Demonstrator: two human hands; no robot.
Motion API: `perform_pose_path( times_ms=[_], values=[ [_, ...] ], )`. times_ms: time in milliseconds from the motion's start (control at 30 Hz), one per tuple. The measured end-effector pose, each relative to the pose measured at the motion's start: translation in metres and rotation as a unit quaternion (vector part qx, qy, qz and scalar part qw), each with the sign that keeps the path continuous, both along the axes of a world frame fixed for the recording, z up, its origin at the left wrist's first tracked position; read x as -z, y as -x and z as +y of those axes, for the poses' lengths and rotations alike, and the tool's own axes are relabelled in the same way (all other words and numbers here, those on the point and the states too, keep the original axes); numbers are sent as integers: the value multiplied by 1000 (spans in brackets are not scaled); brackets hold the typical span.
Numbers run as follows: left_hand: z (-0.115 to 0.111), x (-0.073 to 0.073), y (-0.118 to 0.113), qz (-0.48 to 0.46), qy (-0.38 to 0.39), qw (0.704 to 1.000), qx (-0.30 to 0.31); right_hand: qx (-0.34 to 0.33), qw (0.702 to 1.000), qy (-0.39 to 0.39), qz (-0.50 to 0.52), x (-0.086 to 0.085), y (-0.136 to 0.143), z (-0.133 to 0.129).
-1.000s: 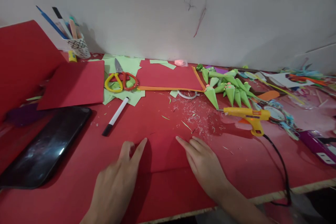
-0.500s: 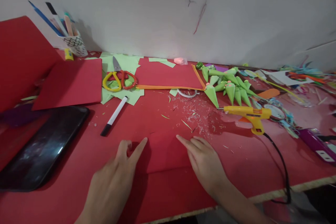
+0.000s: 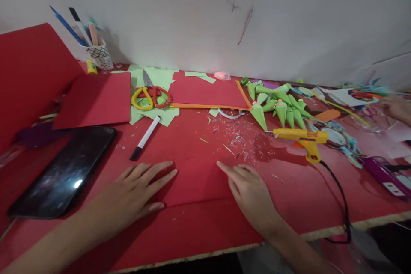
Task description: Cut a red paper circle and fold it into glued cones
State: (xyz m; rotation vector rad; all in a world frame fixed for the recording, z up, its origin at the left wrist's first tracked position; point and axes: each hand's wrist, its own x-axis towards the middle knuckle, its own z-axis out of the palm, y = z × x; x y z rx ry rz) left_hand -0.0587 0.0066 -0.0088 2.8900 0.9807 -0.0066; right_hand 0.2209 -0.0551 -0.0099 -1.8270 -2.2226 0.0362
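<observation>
A red sheet lies flat on the red table near its front edge, hard to tell from the tabletop. My left hand rests on the sheet's left side, palm down with the fingers spread. On its right side lies my right hand, the index finger stretched out and touching the surface, the other fingers bent loosely. Neither hand holds anything. Beyond my left hand is a black-and-white marker. Yellow and red scissors lie on green paper scraps.
A black phone is at the left, a pen cup behind it. Green paper cones and a corded yellow glue gun lie right. Another person's hand shows at the far right.
My left hand has turned and spread its fingers, its forearm now reaching in from the left. My right hand has barely moved. Another person's hand has appeared at the far right.
</observation>
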Motion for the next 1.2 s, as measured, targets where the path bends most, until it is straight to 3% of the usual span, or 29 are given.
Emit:
perform_pose_path(
  times_ms=[233,333,433,533,600,667,867,1200],
  values=[
    [14,-12,-12,14,51,985,163,-7,1000,-2,-23,-1,-1,1],
    [13,-15,-14,20,77,986,150,-9,998,-15,-56,-2,-2,0],
    [13,-15,-14,3,94,985,142,-34,990,-80,-108,-4,0,-7],
    [15,-14,-14,-4,115,984,136,-143,978,-109,-103,-7,13,-20],
    [15,-14,-15,3,125,983,132,-219,970,-81,-70,-8,26,-27],
    [16,-14,-15,16,129,983,133,-252,966,-38,-40,-10,40,-30],
    [18,-17,-14,35,110,982,147,-250,967,34,18,-8,50,-28],
    [22,-20,-13,36,101,980,166,-236,969,58,52,-3,41,-34]
  ],
)
